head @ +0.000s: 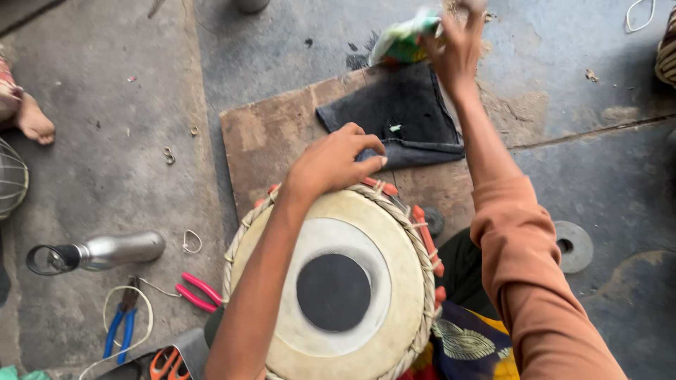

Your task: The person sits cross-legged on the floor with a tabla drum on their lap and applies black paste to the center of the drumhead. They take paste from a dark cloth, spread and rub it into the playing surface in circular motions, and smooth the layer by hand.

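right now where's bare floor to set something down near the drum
Bare concrete lies left of the wooden board, between it and the foot, and right of the dark cloth above the metal disc. Crowded: lower left, with the steel bottle and pliers. The left hand rests on the drum rim.

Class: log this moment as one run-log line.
left hand: on drum rim | right hand: holds green packet | dark cloth: on board
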